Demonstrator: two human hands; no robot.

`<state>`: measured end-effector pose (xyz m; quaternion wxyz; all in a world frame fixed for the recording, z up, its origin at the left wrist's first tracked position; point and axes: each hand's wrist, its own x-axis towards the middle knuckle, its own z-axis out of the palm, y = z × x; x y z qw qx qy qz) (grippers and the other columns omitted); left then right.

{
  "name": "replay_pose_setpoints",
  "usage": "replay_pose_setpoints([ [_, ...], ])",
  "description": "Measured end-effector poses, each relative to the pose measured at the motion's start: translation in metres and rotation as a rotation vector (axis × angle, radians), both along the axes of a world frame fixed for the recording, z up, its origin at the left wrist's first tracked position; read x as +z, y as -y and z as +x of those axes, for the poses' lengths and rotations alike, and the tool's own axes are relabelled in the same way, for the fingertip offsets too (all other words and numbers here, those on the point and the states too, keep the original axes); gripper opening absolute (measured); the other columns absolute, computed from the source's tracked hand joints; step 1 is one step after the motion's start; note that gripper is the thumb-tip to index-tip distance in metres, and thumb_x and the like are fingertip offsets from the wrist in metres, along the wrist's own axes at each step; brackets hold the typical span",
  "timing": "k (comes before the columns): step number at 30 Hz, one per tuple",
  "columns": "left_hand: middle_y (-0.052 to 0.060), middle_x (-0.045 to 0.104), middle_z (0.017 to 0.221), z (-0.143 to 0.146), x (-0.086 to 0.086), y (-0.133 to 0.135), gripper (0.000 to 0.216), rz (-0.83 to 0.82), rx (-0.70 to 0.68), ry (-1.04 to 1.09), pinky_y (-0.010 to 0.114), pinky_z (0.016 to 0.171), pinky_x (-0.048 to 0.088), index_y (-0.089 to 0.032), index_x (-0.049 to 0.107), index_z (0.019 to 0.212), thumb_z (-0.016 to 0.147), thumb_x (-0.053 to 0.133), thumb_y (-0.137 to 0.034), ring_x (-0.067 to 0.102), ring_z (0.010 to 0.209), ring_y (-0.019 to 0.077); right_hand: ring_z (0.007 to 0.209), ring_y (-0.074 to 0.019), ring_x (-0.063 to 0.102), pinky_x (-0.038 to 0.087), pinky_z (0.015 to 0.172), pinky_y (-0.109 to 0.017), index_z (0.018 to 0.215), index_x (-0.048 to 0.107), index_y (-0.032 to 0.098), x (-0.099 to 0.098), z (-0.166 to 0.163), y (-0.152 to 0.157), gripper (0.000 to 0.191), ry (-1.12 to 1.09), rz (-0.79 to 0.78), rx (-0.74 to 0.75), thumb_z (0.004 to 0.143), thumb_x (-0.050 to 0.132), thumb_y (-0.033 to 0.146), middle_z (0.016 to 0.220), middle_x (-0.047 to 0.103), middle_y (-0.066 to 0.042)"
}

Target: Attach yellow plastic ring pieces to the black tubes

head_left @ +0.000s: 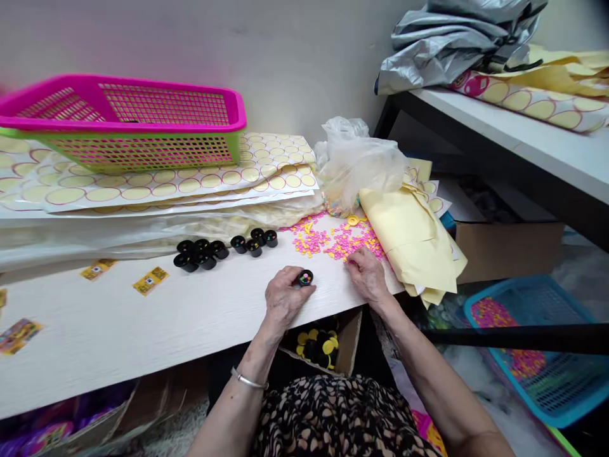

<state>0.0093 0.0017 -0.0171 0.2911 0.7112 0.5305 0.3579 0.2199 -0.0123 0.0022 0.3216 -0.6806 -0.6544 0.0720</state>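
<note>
My left hand [285, 297], at the front of the white table, grips a small black cup [306, 277] between thumb and fingers. Tiny coloured pieces show inside the cup's open top. At the near edge of a scattered pile of small pink and yellow pieces [352, 241] is my right hand [367, 274], its fingers drawn together. Whatever it may be pinching is hidden. Several more black cups [205, 259] stand grouped left of my hands, some with coloured bits visible inside. A yellow ring-like piece [353, 220] lies on the pile.
A pink and green basket [143, 149] rests on sticker sheets [190, 187] at the back left. A plastic bag [361, 158] and folded yellow paper [409, 235] border the pile. Below the table are a box of yellow and black parts [349, 343] and a blue basket [571, 381].
</note>
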Motion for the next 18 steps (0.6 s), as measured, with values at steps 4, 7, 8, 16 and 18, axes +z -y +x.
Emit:
replay_pose_setpoints([
  [4, 0.0, 0.064, 0.091, 0.0, 0.0, -0.001, 0.03, -0.001, 0.011, -0.018, 0.029, 0.076, 0.046, -0.022, 0.063, 0.09, 0.062, 0.071, -0.024, 0.058, 0.086, 0.0168, 0.085, -0.0194, 0.053, 0.041, 0.076, -0.03, 0.085, 0.061, 0.017, 0.01, 0.004, -0.033, 0.017, 0.075, 0.001, -0.126, 0.08, 0.045, 0.019, 0.088, 0.058, -0.008],
  [7, 0.0, 0.063, 0.091, -0.001, 0.0, -0.002, 0.031, -0.003, 0.017, -0.028, 0.029, 0.076, 0.046, -0.022, 0.063, 0.091, 0.061, 0.071, -0.023, 0.058, 0.086, 0.017, 0.089, -0.0216, 0.054, 0.04, 0.079, -0.032, 0.091, 0.061, 0.013, 0.021, 0.011, -0.073, 0.023, 0.223, -0.1, -0.314, 0.083, 0.041, 0.022, 0.091, 0.059, -0.011],
  [8, 0.0, 0.063, 0.091, -0.001, 0.0, -0.002, 0.03, -0.004, 0.015, -0.027, 0.029, 0.076, 0.046, -0.021, 0.063, 0.09, 0.061, 0.071, -0.023, 0.058, 0.086, 0.0169, 0.088, -0.0224, 0.054, 0.04, 0.078, -0.033, 0.093, 0.061, 0.013, 0.024, 0.014, -0.085, 0.024, 0.253, -0.129, -0.342, 0.083, 0.041, 0.022, 0.092, 0.06, -0.012],
  [16, 0.0, 0.062, 0.086, 0.001, 0.007, 0.003, 0.022, -0.022, -0.003, -0.025, 0.028, 0.074, 0.045, -0.021, 0.064, 0.084, 0.063, 0.069, -0.022, 0.056, 0.083, 0.0161, 0.09, -0.0258, 0.055, 0.041, 0.075, -0.036, 0.091, 0.06, 0.011, 0.015, 0.019, -0.125, 0.022, 0.267, -0.173, -0.282, 0.069, 0.053, 0.011, 0.097, 0.06, -0.016],
  [18, 0.0, 0.062, 0.085, 0.001, 0.008, 0.003, 0.021, -0.025, 0.003, -0.034, 0.028, 0.073, 0.045, -0.022, 0.064, 0.084, 0.064, 0.069, -0.022, 0.056, 0.082, 0.0161, 0.083, -0.0249, 0.056, 0.041, 0.071, -0.035, 0.085, 0.06, 0.013, 0.017, 0.022, -0.121, 0.016, 0.228, -0.131, -0.274, 0.07, 0.054, 0.013, 0.09, 0.06, -0.015],
])
